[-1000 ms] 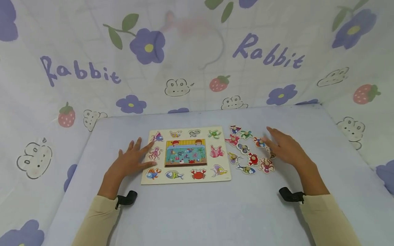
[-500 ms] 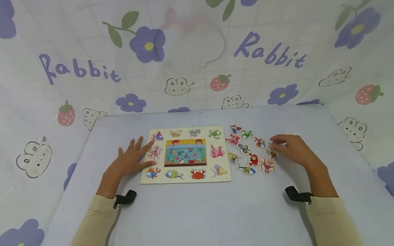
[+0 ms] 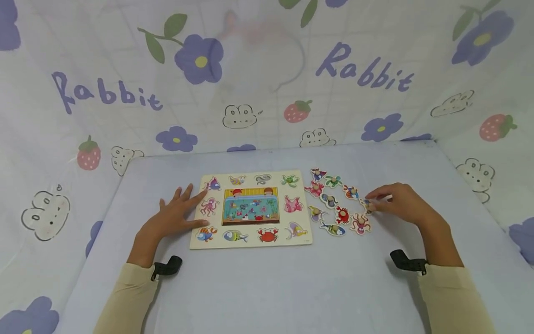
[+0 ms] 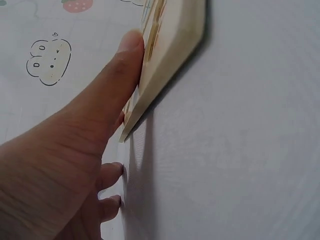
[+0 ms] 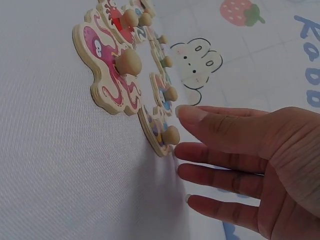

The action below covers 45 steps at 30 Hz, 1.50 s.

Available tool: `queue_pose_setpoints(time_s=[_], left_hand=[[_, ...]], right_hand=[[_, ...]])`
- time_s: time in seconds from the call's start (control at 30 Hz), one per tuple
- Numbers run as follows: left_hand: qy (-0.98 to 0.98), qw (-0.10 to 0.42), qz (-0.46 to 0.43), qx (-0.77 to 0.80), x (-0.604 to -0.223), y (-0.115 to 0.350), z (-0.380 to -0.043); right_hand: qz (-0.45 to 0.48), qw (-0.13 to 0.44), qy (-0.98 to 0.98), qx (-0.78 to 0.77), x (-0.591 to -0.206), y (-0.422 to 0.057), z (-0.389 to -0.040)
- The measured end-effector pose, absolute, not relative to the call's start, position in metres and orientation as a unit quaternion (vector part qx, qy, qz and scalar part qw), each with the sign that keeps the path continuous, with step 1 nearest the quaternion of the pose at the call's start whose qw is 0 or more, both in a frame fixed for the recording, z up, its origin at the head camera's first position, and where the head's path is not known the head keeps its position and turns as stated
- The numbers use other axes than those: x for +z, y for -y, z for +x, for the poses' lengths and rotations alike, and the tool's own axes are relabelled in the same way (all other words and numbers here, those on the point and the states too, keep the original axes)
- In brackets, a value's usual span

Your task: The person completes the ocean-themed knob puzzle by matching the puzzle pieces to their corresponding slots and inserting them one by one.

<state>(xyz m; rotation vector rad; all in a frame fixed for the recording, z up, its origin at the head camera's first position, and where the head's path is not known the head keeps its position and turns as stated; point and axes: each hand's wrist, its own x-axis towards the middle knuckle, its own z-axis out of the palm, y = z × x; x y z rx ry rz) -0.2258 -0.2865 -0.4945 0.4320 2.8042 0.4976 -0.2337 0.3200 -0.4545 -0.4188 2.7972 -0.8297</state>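
My left hand (image 3: 175, 214) lies with spread fingers at the left edge of a wooden puzzle board (image 3: 250, 243), thumb and index finger resting on its face. The left wrist view has the thumb (image 4: 131, 42) against the board's face, while other fingers are down beside it. At right, my right hand (image 3: 396, 202) reaches over a knobbed puzzle piece (image 3: 367, 207), partly hidden by the fingers. In the right wrist view, the thumb and fingers stand apart right by that piece's wooden knob (image 5: 171, 135). An octopus piece (image 3: 360, 224) lies just nearer me.
Several more knobbed pieces lie close together right of the board, among them a red crab (image 3: 342, 215), a striped fish (image 3: 333, 229) and a green turtle (image 3: 333, 181). A patterned cloth wall (image 3: 267, 93) rises behind the white table (image 3: 275, 292).
My right hand drew back to the right from over the pieces, then lowered its fingertips to the rightmost piece. My left hand stays on the board.
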Motion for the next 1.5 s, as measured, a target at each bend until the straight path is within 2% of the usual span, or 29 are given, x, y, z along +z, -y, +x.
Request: queue_pose_setpoints(time_s=[0.93, 1.2, 1.5], left_hand=[[-0.961, 0.132, 0.15, 0.189, -0.49, 0.284, -0.223], [-0.961, 0.133, 0.152, 0.191, -0.488, 0.283, -0.223], [-0.96, 0.128, 0.154, 0.197, -0.487, 0.282, -0.222]], right_hand=[[-0.159, 0.061, -0.95, -0.261, -0.466, -0.321, -0.239], [-0.156, 0.062, -0.951, -0.26, -0.463, -0.322, -0.238], [-0.135, 0.091, -0.952, -0.26, -0.461, -0.321, -0.236]])
